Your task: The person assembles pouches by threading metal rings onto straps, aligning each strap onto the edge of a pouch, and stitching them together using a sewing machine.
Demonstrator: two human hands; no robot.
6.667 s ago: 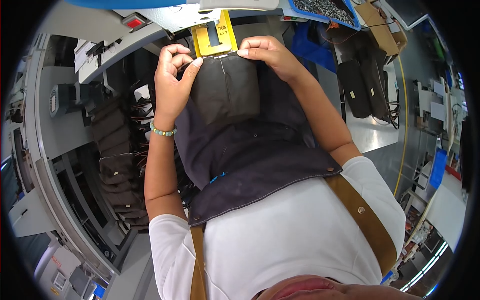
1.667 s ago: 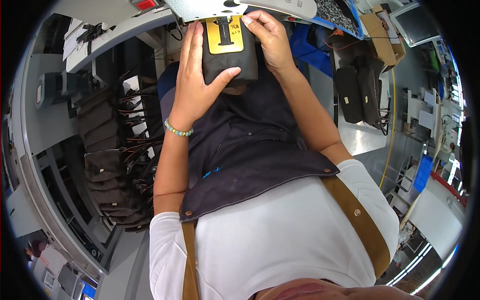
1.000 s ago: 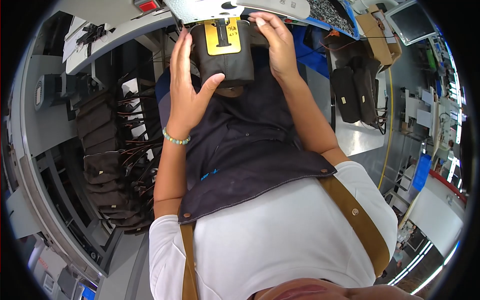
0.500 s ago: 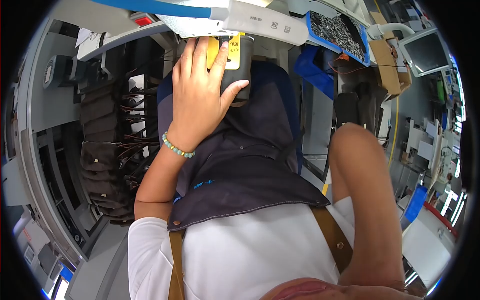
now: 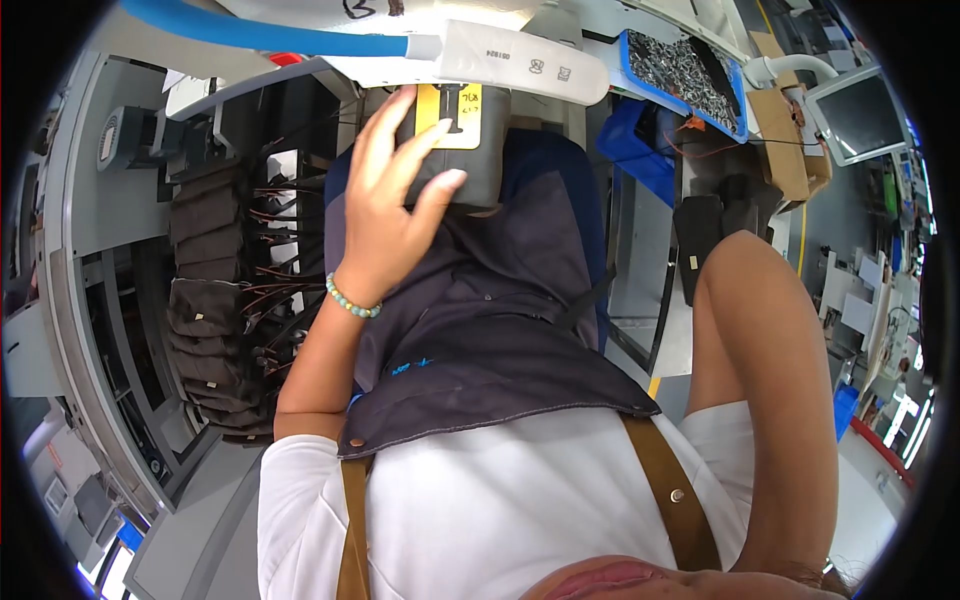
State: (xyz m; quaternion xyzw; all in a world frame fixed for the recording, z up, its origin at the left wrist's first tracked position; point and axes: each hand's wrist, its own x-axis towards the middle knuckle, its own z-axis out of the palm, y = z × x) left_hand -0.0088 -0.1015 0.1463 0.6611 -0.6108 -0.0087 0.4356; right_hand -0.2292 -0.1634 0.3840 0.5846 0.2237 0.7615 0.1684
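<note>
My left hand (image 5: 390, 205), with a beaded bracelet on the wrist, is over a dark block-shaped piece (image 5: 478, 175) at the top centre. Its fingers are spread, the index fingertip at a yellow plate (image 5: 463, 133) with black handwriting and a black shape on it. The thumb points across the dark piece; whether it touches is unclear. My right forearm (image 5: 770, 330) is bent up at the right side, and the right hand itself is out of sight.
A white printed housing (image 5: 525, 65) on a blue hose (image 5: 270, 35) spans the top. A blue tray (image 5: 690, 80) of small metal parts stands upper right, by a cardboard box (image 5: 780, 140) and monitor (image 5: 860, 115). Stacked dark pieces (image 5: 205, 310) with wires line the left.
My left hand has drawn back slightly toward me and left, uncovering more of the yellow plate. The right elbow has shifted outward to the right. The view has tilted a little.
</note>
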